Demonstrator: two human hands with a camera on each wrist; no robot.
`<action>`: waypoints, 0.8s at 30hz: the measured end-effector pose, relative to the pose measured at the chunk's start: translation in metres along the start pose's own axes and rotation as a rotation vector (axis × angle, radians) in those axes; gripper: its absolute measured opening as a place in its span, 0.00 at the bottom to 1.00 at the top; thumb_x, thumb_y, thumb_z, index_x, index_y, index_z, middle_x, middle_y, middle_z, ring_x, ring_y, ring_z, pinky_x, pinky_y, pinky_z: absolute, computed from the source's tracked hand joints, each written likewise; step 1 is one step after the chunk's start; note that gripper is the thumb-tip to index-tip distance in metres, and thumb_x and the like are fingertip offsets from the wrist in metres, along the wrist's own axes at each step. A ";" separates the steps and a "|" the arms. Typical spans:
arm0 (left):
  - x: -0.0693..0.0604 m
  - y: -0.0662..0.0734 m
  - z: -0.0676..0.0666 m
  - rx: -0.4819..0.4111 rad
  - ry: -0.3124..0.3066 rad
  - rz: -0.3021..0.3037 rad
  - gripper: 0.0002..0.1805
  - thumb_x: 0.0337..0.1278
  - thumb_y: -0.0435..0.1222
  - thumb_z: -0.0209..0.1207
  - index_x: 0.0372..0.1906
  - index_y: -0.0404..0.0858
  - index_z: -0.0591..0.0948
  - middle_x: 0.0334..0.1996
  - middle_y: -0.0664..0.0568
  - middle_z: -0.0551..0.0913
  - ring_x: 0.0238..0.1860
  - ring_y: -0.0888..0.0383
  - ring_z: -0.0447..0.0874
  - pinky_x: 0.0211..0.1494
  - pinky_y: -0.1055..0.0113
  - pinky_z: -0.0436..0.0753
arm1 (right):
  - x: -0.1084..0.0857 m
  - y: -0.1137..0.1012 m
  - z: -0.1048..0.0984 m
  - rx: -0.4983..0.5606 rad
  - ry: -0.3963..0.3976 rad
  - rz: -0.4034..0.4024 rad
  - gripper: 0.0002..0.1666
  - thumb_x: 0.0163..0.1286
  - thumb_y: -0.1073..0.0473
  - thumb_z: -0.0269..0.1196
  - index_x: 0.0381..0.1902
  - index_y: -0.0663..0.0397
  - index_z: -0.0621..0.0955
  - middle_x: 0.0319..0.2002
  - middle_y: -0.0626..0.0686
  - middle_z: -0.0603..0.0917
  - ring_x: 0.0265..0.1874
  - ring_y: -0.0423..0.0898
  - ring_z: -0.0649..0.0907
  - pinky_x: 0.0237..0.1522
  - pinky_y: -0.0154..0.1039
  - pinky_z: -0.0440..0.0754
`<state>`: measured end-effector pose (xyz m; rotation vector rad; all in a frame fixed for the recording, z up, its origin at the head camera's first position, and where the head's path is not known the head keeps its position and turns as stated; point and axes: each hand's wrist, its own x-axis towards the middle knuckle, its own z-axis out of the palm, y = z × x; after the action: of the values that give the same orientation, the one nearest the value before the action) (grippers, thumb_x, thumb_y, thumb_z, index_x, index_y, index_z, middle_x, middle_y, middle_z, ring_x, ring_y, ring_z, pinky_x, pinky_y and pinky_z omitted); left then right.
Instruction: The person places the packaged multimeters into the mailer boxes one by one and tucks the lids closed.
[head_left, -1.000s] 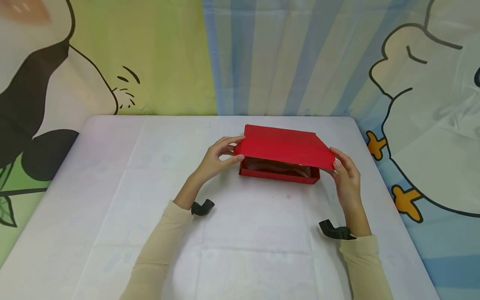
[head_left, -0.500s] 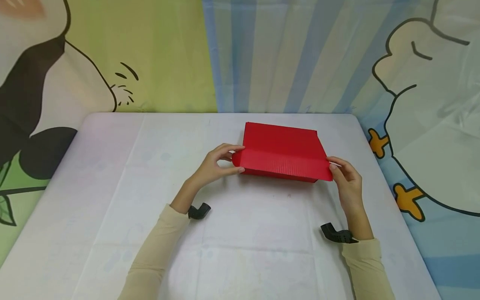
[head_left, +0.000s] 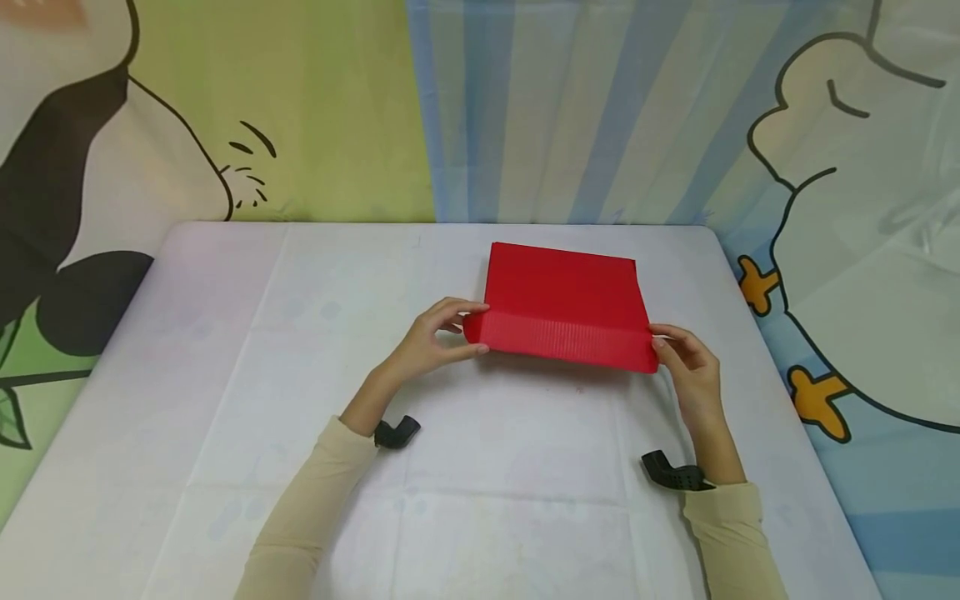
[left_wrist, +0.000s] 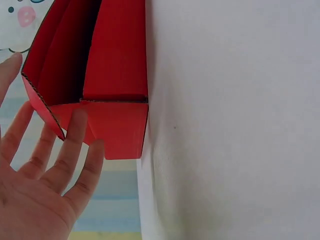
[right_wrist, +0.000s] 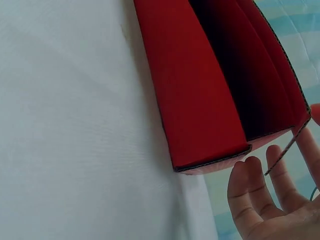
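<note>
A red cardboard box lies at the back of the table, its lid (head_left: 562, 279) folded over the top and its front flap (head_left: 562, 336) angled down. Both wrist views show a dark gap between the flap and the front wall (left_wrist: 117, 55), so the lid is not fully down. The left hand (head_left: 442, 337) holds the lid's left front corner between thumb and fingers, its other fingers beside the small side flap (left_wrist: 42, 105). At the right front corner, the right hand (head_left: 692, 375) pinches the lid with thumb and index finger. The box's contents are hidden now.
A white cloth covers the table (head_left: 510, 517). Behind it hangs a printed curtain (head_left: 315, 117) with cartoon figures. A black wrist mount (head_left: 397, 432) is on the left wrist, and another black mount (head_left: 675, 472) on the right.
The lid has come down and forward over the box, hiding the transparent-wrapped item seen inside before. Both hands have moved lower and nearer with the lid's front corners.
</note>
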<state>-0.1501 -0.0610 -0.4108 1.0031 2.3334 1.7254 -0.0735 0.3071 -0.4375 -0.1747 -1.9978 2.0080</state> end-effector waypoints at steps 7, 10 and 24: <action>-0.003 0.006 -0.001 -0.013 -0.030 -0.009 0.27 0.51 0.25 0.67 0.59 0.28 0.75 0.56 0.37 0.73 0.37 0.43 0.82 0.48 0.46 0.82 | -0.005 0.006 0.002 0.016 -0.005 0.008 0.15 0.70 0.65 0.60 0.53 0.65 0.80 0.45 0.45 0.84 0.40 0.39 0.80 0.39 0.26 0.79; -0.004 0.002 0.000 -0.018 -0.039 -0.007 0.27 0.53 0.26 0.67 0.59 0.28 0.75 0.55 0.36 0.74 0.32 0.45 0.81 0.44 0.54 0.83 | -0.007 0.009 0.003 0.047 0.002 0.014 0.14 0.71 0.65 0.59 0.52 0.66 0.80 0.44 0.46 0.84 0.40 0.39 0.79 0.39 0.26 0.79; -0.011 -0.019 0.011 -0.102 -0.006 -0.076 0.22 0.57 0.25 0.62 0.57 0.27 0.75 0.54 0.36 0.75 0.31 0.50 0.78 0.40 0.68 0.80 | -0.009 0.026 0.003 0.044 -0.022 -0.014 0.15 0.68 0.71 0.60 0.52 0.67 0.79 0.46 0.46 0.82 0.46 0.41 0.79 0.46 0.26 0.78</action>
<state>-0.1453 -0.0605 -0.4346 0.8908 2.2237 1.7895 -0.0692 0.3018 -0.4642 -0.1294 -1.9597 2.0520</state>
